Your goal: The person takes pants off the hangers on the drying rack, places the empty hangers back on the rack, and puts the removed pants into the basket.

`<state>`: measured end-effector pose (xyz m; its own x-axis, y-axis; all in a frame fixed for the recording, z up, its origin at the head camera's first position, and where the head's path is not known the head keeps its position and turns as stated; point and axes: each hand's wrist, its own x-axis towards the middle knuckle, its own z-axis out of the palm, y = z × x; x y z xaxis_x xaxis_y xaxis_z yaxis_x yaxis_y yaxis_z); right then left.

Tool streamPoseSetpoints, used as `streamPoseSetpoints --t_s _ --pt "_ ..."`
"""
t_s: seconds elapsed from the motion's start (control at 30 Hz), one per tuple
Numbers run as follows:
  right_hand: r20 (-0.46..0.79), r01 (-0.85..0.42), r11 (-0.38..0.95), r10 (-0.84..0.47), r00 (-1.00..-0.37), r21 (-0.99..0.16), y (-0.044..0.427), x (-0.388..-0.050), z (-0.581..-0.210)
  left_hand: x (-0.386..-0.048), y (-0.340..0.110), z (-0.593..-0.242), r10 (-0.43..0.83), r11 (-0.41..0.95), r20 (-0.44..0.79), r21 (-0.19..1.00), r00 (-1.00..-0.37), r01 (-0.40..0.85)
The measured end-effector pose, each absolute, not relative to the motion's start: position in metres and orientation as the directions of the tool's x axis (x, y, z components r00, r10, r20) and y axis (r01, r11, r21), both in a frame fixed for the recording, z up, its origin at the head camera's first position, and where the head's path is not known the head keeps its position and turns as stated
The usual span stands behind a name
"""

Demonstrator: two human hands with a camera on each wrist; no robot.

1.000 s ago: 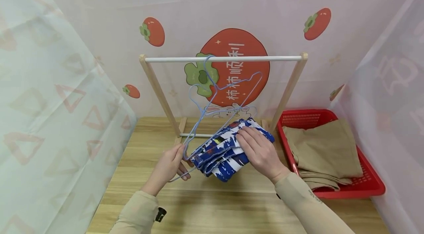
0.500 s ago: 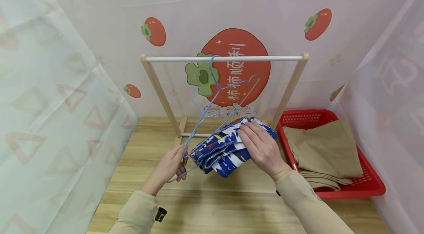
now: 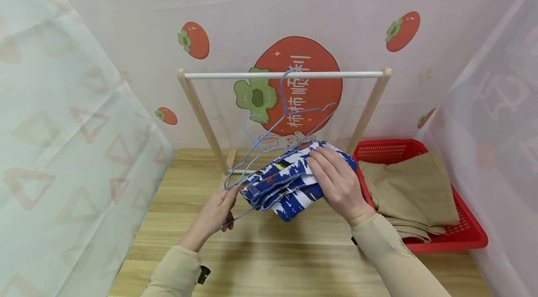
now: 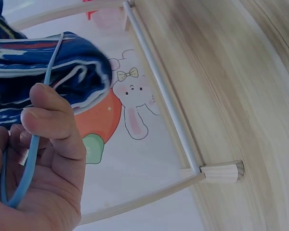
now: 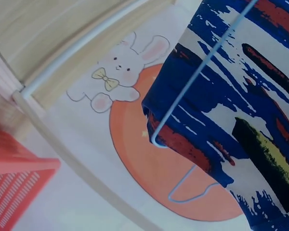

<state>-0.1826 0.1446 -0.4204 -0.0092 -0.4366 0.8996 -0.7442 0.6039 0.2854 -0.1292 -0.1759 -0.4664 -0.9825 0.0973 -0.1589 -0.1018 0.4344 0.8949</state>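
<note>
A folded blue-and-white printed garment with stitched hems hangs over a thin blue wire hanger, tilted in front of the rack. My right hand holds the garment's right side, fingers over the top and the thumb hidden. At its left end, my left hand grips the blue wire with curled fingers, close to the cloth. One blue hanger hook is over the rack's white bar. A second hook shape shows lower; where the wires overlap, I cannot tell which belongs to which hanger.
The rack's wooden posts stand on the wood-grain table. At the right is a red basket with folded beige cloth in it. Printed sheets enclose the back and sides.
The hook has slid to the right along the bar. The garment has shifted slightly right and up, with my right hand. My left hand remains at the wire near the garment's left end.
</note>
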Motion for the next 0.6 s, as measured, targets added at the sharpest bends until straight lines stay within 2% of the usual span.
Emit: streamPoseSetpoints --t_s 0.33,0.47,0.6 --pt "0.953 -0.754 0.610 -0.295 0.070 0.244 0.144 -0.181 -0.391 -0.131 -0.179 -0.471 0.092 0.513 -0.121 0.856 -0.988 -0.057" --pt "0.964 -0.769 0.601 -0.257 0.070 0.216 0.145 -0.177 -0.382 -0.133 -0.184 -0.477 0.093 0.538 -0.123 0.841 -0.988 -0.054" --pt "0.952 -0.770 0.596 -0.301 0.048 0.227 0.150 -0.176 -0.382 -0.133 -0.193 -0.483 0.049 0.505 -0.117 0.860 -0.992 -0.076"
